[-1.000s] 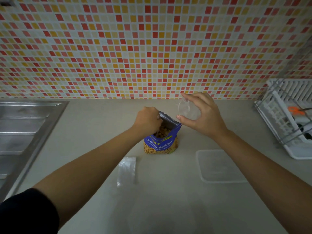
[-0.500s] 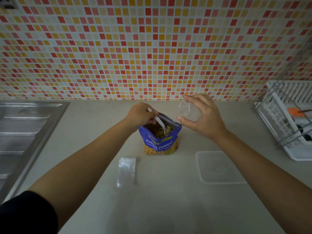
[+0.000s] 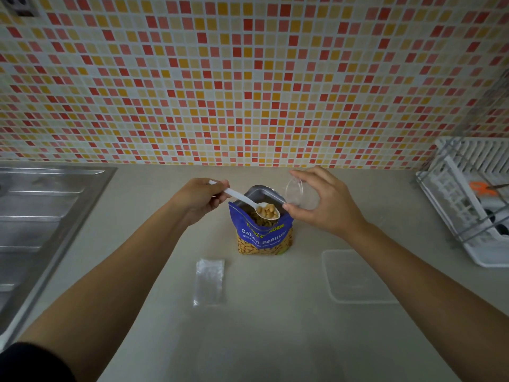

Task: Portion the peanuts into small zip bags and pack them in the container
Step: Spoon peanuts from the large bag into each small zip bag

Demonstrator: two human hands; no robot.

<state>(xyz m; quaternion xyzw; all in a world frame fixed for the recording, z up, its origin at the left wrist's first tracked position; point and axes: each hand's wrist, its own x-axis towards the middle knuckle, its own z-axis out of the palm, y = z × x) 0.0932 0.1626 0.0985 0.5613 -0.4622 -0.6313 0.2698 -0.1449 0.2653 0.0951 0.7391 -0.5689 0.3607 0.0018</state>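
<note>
A blue peanut bag point(image 3: 261, 235) stands upright and open in the middle of the counter. My left hand point(image 3: 199, 198) grips the handle of a white plastic spoon point(image 3: 248, 202); its bowl holds several peanuts just above the bag's mouth. My right hand point(image 3: 325, 202) pinches a small clear zip bag point(image 3: 296, 193) held open right beside the spoon's bowl. A second small zip bag point(image 3: 209, 281) lies flat in front of the peanut bag. A clear rectangular container point(image 3: 355, 277) rests on the counter to the right, partly under my right forearm.
A steel sink drainboard point(image 3: 41, 232) runs along the left edge. A white dish rack point(image 3: 468, 199) with an orange item stands at the right. The mosaic tile wall point(image 3: 248, 78) backs the beige counter point(image 3: 261, 326).
My left hand has drawn the spoon up out of the peanut bag, loaded with peanuts, toward the small zip bag. My right hand has kept holding that bag in about the same place.
</note>
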